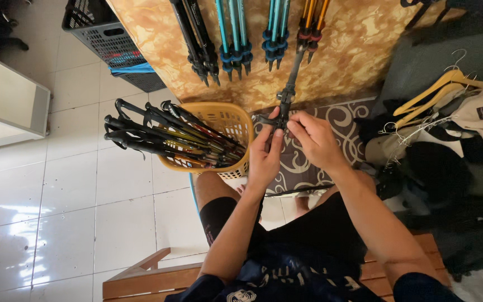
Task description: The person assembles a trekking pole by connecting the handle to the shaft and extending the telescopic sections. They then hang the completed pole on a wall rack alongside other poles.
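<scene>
- Head view, looking down: left hand point(265, 157) and right hand point(312, 138) meet on a dark trekking pole point(287, 96), at its clamp section.
- Left grip: fingers curled closed around the pole's lower part, thumb up along it.
- Right grip: fingertips pinched together on the clamp, just beside the left thumb.
- Pole runs upward from the hands toward the marbled board point(353, 50), where sets of poles point(235, 39) lean in a row.
- Yellow basket point(236, 123) sits just left of the left hand, holding a bundle of folded poles point(163, 134) that overhang its left rim.
- Open white tile floor point(57, 212) lies left; clothes and wooden hangers point(437, 92) crowd the right.
- Patterned rug point(347, 120) lies under the hands.
</scene>
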